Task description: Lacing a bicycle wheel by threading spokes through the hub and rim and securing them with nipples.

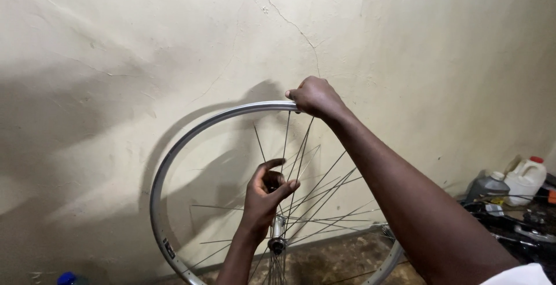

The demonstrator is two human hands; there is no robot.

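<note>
Beside wall, right hand (315, 95) grip closed on wheel rim (174, 152), left hand (267, 189) pinching spokes (298, 146); jugs' (524, 181) contents unclear.

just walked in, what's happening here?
A person is working on a bare bicycle wheel stood upright against a cracked wall. The right hand grips the top of the rim, while the left hand pinches among the spokes just above the hub. Jugs sit on the floor at right.
</note>
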